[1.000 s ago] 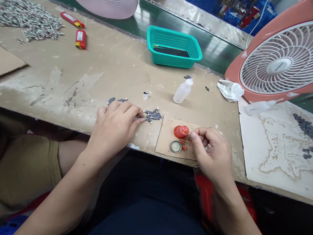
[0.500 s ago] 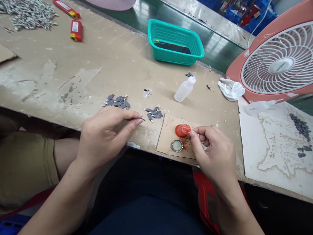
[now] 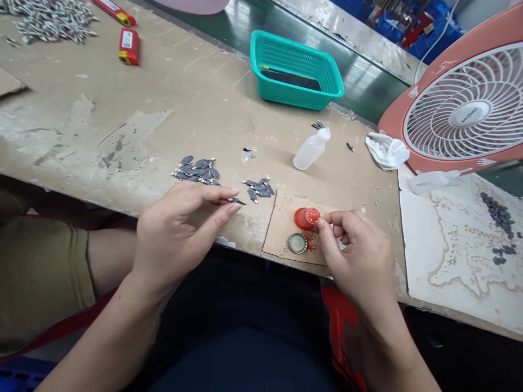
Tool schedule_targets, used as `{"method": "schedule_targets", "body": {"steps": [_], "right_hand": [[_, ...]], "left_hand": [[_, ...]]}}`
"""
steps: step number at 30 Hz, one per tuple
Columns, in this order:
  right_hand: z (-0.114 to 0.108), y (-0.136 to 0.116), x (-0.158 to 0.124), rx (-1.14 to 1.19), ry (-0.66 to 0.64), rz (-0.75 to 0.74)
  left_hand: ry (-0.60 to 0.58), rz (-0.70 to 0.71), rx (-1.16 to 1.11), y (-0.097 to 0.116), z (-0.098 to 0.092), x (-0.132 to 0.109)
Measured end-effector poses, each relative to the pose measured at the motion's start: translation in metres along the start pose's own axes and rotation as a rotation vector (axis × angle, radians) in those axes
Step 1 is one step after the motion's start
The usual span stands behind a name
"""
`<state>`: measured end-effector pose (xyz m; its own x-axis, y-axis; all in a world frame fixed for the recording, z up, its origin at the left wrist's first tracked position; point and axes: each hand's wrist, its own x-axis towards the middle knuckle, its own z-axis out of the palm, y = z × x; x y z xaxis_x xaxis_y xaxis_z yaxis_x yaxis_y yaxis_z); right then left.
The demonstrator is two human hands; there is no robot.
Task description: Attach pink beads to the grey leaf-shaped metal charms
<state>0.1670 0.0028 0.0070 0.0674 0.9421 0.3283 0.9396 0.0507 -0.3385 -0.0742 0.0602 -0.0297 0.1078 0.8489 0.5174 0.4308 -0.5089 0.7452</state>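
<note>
My left hand pinches a small dark leaf-shaped piece between thumb and forefinger, just above the table's near edge. Two small heaps of the same dark pieces lie beyond it, one heap to the left and another heap to the right. My right hand is closed in a pinch beside a red cap on a brown card square; what its fingertips hold is too small to make out. A round metal cap lies below the red one.
A tipped-over white squeeze bottle, a teal basket, a crumpled white cloth and a pink fan stand further back. Red lighters and a pile of small parts are at far left. A white board carries more dark pieces at right.
My left hand has drawn back from the right-hand heap toward me with one dark piece pinched. My right hand has stayed by the red cap.
</note>
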Motion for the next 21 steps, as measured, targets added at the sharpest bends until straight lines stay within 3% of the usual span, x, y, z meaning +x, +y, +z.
{"method": "schedule_targets", "body": {"steps": [7, 10, 15, 18, 21], "right_hand": [[-0.006, 0.001, -0.003, 0.035, 0.045, 0.008], [-0.01, 0.001, -0.01, 0.245, 0.077, 0.127], [-0.012, -0.007, -0.025, 0.703, 0.085, 0.348], [-0.013, -0.015, -0.035, 0.829, 0.1, 0.38], [-0.015, -0.022, -0.044, 0.883, 0.101, 0.394]], "left_hand": [[0.051, -0.084, -0.185, 0.01, 0.003, -0.006], [0.042, -0.211, -0.235, 0.022, 0.006, -0.011], [-0.119, -0.462, -0.508, 0.046, 0.017, -0.016], [-0.226, -0.55, -0.712, 0.057, 0.026, -0.018], [-0.284, -0.611, -0.774, 0.066, 0.034, -0.019]]}}
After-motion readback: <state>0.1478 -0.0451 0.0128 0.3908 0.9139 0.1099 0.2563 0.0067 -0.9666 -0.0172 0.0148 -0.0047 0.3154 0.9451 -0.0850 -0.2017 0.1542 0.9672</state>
